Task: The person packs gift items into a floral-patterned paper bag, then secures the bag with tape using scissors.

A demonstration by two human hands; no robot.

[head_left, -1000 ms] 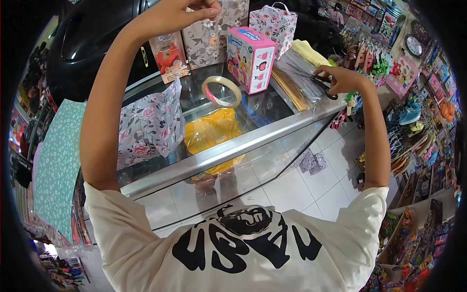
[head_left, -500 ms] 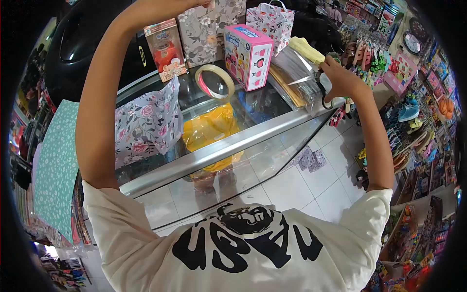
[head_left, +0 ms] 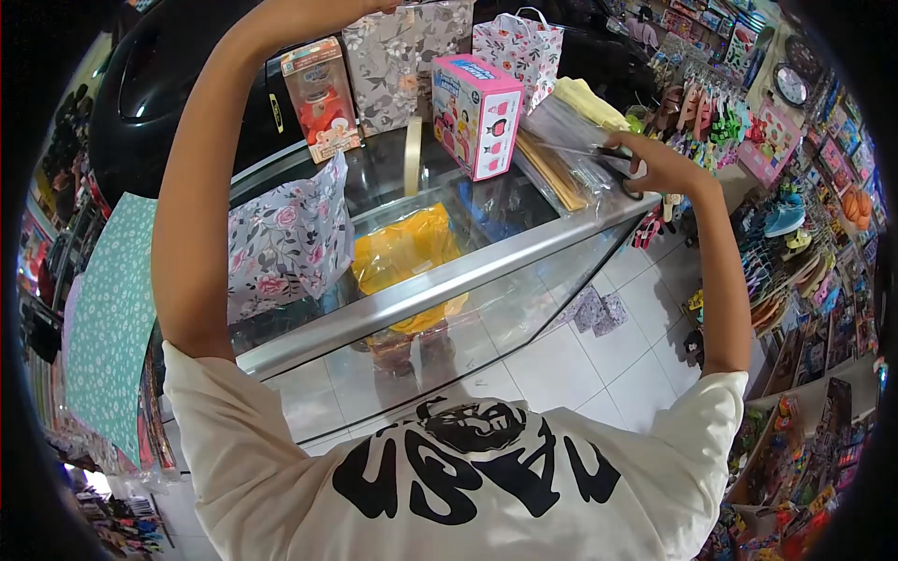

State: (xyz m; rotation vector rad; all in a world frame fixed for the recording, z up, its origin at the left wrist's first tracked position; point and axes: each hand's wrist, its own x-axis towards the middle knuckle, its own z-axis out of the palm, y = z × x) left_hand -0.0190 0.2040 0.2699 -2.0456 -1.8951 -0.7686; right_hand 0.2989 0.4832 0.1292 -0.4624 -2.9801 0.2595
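My left arm reaches up over the glass counter (head_left: 449, 279); my left hand (head_left: 367, 6) is mostly cut off by the top edge. Below it a roll of clear tape (head_left: 412, 155) hangs edge-on above the glass, on a strip that runs up toward that hand. My right hand (head_left: 659, 161) is at the counter's right end, its fingers in the black handles of a pair of scissors (head_left: 632, 185). The blades point left, low over a stack of clear plastic bags (head_left: 561, 150).
A pink toy box (head_left: 477, 112), an orange toy box (head_left: 320, 98) and floral gift bags (head_left: 393, 61) stand at the back of the counter. Floral wrapping paper (head_left: 285, 234) lies at left, a yellow bag (head_left: 407, 248) under the glass. Shop racks (head_left: 795, 234) crowd the right.
The hanging tape roll has turned from face-on to edge-on. My right hand lifted the scissors with blades apart, then brought them back down toward the plastic bags.
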